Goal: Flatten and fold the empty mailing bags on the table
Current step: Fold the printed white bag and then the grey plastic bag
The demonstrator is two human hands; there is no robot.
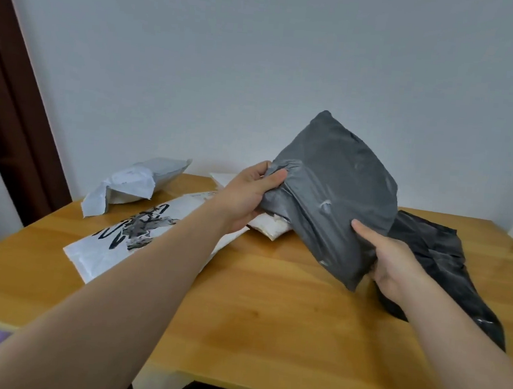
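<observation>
A grey mailing bag [337, 182] is lifted above the wooden table [269, 319], puffed and creased. My left hand [246, 193] grips its bunched upper left corner with thumb over the plastic. My right hand [392, 262] holds its lower right edge, thumb on the front and fingers hidden behind. A black mailing bag [447, 267] lies flat on the table to the right, partly under my right hand. A white bag with black ink print [134, 233] lies under my left forearm.
A crumpled pale grey bag [132, 183] sits at the table's far left. Another white bag [271, 225] lies beneath the grey one, near the wall. A dark door frame [12, 95] stands at the left. The table's front edge is close to me.
</observation>
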